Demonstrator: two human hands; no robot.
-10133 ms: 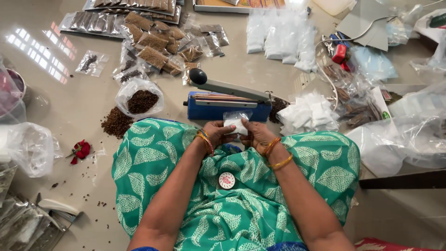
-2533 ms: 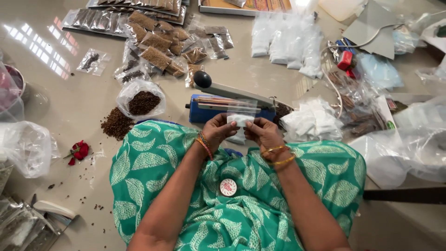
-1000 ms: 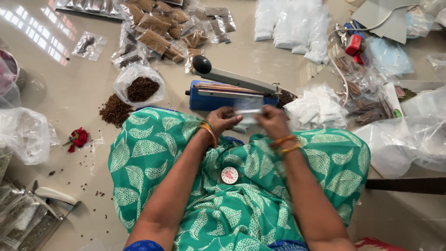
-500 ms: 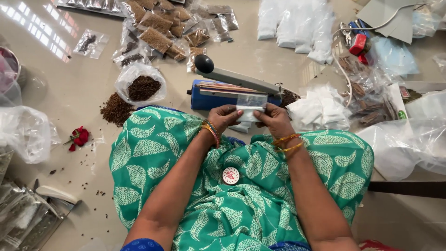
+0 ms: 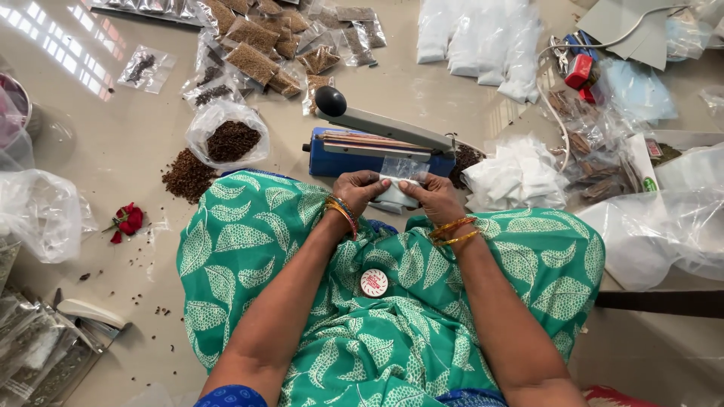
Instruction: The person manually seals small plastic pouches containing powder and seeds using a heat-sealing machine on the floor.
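I sit on the floor, green leaf-print cloth over my knees. My left hand [image 5: 360, 190] and my right hand [image 5: 432, 196] both pinch a small clear plastic pouch [image 5: 400, 179] holding white contents, just in front of a blue heat sealer [image 5: 377, 154]. The pouch's open top reaches the sealer's front edge. The sealer's grey lever arm with a black knob [image 5: 330, 101] is raised. Bangles ring both wrists.
A bag of dark brown spice [image 5: 230, 139] and a loose heap of it [image 5: 187, 172] lie left of the sealer. Filled white pouches [image 5: 516, 177] pile at the right. Sealed spice packets [image 5: 256, 53] lie beyond. A red flower [image 5: 128, 221] lies left.
Both hands have carried the small pouch forward from above my lap to the sealer's front edge. The camera view has tilted slightly.
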